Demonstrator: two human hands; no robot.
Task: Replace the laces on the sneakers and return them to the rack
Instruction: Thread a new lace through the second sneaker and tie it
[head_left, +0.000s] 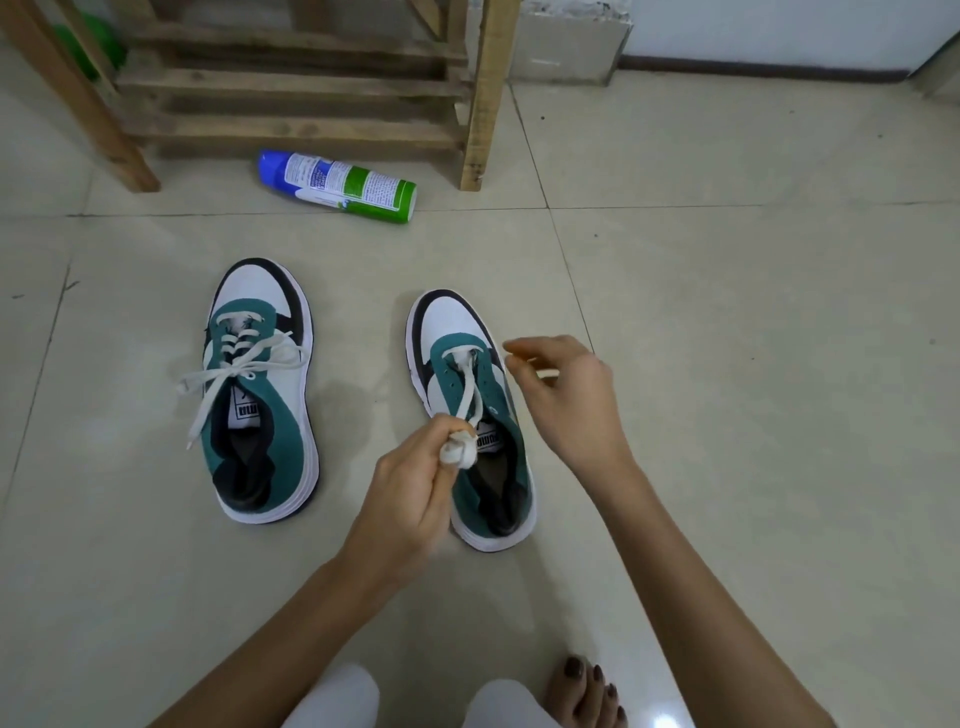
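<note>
In the head view, a bunched white flat lace (460, 453) is pinched in the curled fingers of the left hand (410, 488). The lace runs up and away from that hand into the green, white and black sneaker (470, 332) lying beneath it. The blurred right hand (566, 400) is held loose and released just to the right.

rack (291, 83): upper part cut off by the top edge of the frame.
green object (104, 36): upper left, mostly hidden behind the rack's leg; cannot tell what it is.
spray can (337, 186): label print too small to read.
lace (470, 395): near end bunched in the grip of the left hand (410, 493), partly covered by fingers.
centre sneaker (457, 332): tongue label partly hidden by that hand.
right hand (566, 400): fingertips blurred; cannot tell whether they pinch anything.
foot (587, 696): heel cut off by the bottom edge.
</note>
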